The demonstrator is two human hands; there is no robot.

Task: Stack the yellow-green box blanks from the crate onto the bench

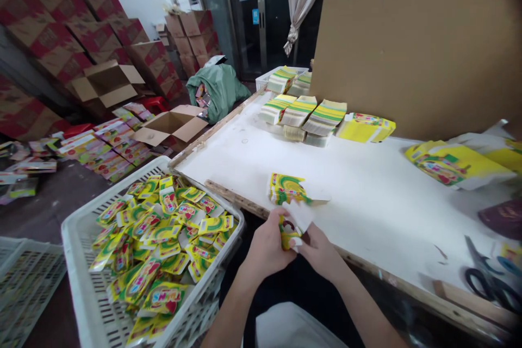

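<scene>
At the table's front edge, both my hands hold a small yellow-and-green printed carton (287,232) with a white flap standing up. My left hand (266,240) is closed around its left side. The fingers of my right hand (316,250) are closed on its right side, near the flap. Just beyond them, a small stack of yellow-green printed carton blanks (286,187) lies on the white table (228,157). To my left, a white plastic basket (70,250) is heaped with small yellow-green cartons (165,244). My fingers partly hide the held carton.
Bundles of cartons (326,117) line the table's back, by a large brown board (408,43). Yellow cartons (452,163), a dark purple object (501,218) and black scissors (485,280) lie right. An open cardboard box (173,125) and a green sack (222,89) stand left.
</scene>
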